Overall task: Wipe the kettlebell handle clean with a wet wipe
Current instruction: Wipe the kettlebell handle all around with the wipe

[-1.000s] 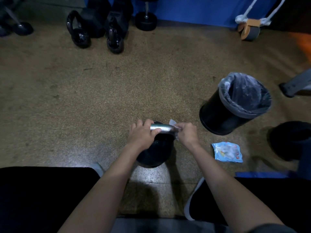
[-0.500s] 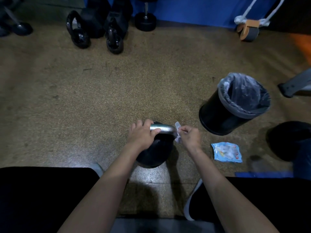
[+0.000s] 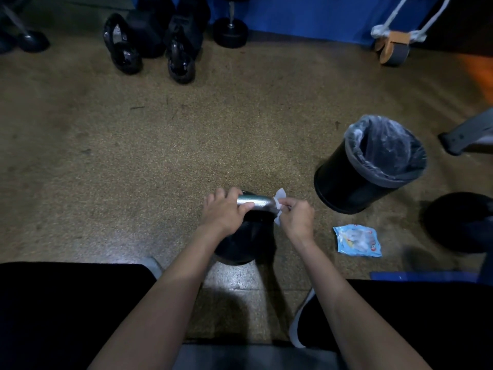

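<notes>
— Two hands on it, or just the one?

— Both. The left hand (image 3: pixel 222 212) grips the left end of the kettlebell handle (image 3: pixel 257 202), fingers curled over the top and thumb on the near side. The right hand (image 3: pixel 296 216) pinches the wet wipe (image 3: pixel 281 194) against the handle's right end.

— How much of the wipe shows?

— Two white flaps, one sticking up above the fingertips and one hanging below them. The rest is hidden between the fingers and the metal.

— And the kettlebell itself?

— The kettlebell (image 3: pixel 240 244) is black with a shiny silver handle lying crosswise. It stands on the speckled floor (image 3: pixel 160 156), just ahead of the person's legs and partly covered by the left forearm.

— Anything close by?

— A light-blue wipe packet (image 3: pixel 357 240) lies flat on the floor to the right of the right hand, apart from it. Beyond the packet stands a black bin (image 3: pixel 346 188) with a clear liner (image 3: pixel 384 145) folded over its rim.

— Further off?

— Several more black kettlebells (image 3: pixel 122 46) sit by the far blue wall, well apart from the hands, with a dumbbell (image 3: pixel 229 33) beside them. It is too dark there to count them exactly.
</notes>
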`<state>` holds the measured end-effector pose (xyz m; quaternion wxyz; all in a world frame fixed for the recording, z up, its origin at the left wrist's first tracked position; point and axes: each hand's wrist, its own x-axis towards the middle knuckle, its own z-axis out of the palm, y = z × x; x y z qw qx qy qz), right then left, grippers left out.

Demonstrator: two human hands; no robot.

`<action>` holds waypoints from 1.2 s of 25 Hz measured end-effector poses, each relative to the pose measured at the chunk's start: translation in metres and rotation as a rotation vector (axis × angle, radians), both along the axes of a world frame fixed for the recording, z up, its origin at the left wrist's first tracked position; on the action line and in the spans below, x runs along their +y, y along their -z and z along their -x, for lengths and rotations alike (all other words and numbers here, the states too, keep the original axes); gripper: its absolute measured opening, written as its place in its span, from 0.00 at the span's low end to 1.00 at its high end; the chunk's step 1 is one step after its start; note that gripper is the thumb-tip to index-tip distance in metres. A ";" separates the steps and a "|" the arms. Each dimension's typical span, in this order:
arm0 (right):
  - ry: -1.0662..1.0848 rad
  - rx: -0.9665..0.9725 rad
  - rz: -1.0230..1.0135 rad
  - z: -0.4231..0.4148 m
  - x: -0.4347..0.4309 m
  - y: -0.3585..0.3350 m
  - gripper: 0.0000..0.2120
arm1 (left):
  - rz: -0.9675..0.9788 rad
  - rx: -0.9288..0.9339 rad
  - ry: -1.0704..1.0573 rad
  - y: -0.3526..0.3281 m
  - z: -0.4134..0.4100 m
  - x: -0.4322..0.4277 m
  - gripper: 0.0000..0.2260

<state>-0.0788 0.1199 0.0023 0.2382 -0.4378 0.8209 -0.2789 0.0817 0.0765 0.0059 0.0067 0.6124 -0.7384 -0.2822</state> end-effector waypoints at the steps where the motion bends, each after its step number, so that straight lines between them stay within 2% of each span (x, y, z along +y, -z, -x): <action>1: -0.010 0.008 0.008 -0.001 0.001 -0.001 0.09 | -0.001 -0.002 0.001 0.000 0.000 0.000 0.22; 4: 0.011 -0.022 -0.001 0.000 -0.002 0.000 0.09 | 0.001 0.000 0.003 -0.001 0.000 0.000 0.22; 9: -0.021 0.100 0.056 -0.007 0.008 0.011 0.07 | -0.003 -0.005 0.007 0.000 -0.002 0.000 0.23; 19: 0.061 0.017 0.112 -0.006 0.007 0.007 0.08 | 0.002 0.011 0.005 0.005 -0.002 -0.001 0.23; 30: 0.075 0.024 0.154 -0.013 0.010 0.005 0.08 | 0.010 0.018 -0.001 0.007 -0.002 -0.001 0.24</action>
